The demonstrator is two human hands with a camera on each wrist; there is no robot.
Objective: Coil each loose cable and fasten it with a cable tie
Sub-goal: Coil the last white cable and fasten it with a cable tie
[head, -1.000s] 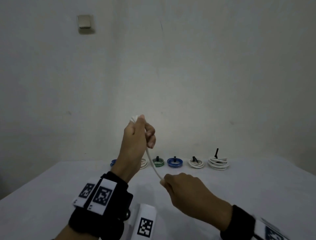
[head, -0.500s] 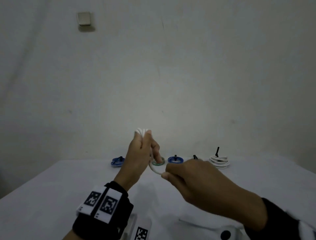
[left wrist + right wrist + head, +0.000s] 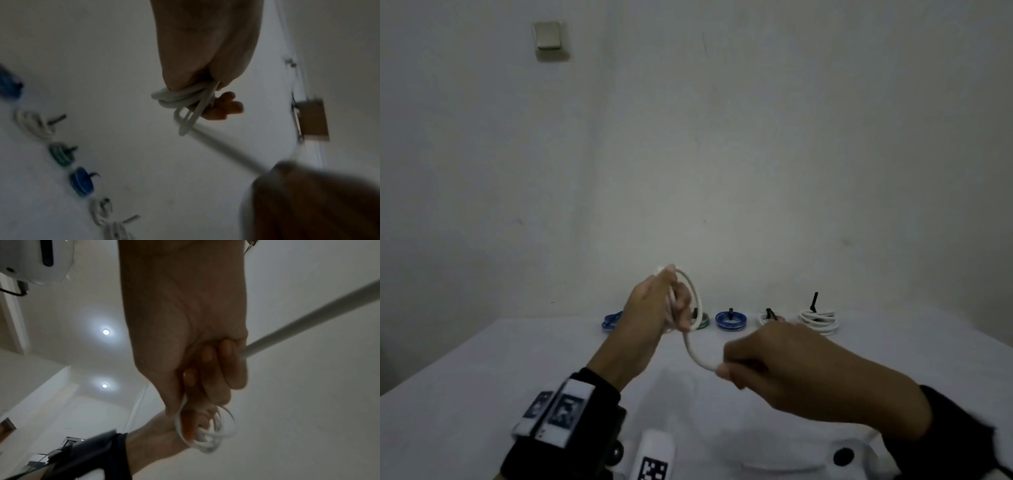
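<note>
A white cable (image 3: 697, 356) is held in the air above the table. My left hand (image 3: 654, 305) grips several small loops of it (image 3: 180, 100) between thumb and fingers, raised upright. From the loops the cable sags down and right to my right hand (image 3: 774, 363), which pinches the free run (image 3: 308, 318) with its fingers curled round it. Both hands are close together, the right one lower and nearer to me. The cable's free end is out of sight.
Along the table's (image 3: 482, 394) far edge lies a row of tied coils: blue (image 3: 611, 320), green (image 3: 702, 320), blue (image 3: 731, 320), white (image 3: 768, 318) and a larger white one (image 3: 818, 320), each with a black tie. A wall stands close behind.
A fresh loop has been laid over my left hand. My right hand swung up to the left hand, then drew back down and right along the cable. The left hand sank a little.
</note>
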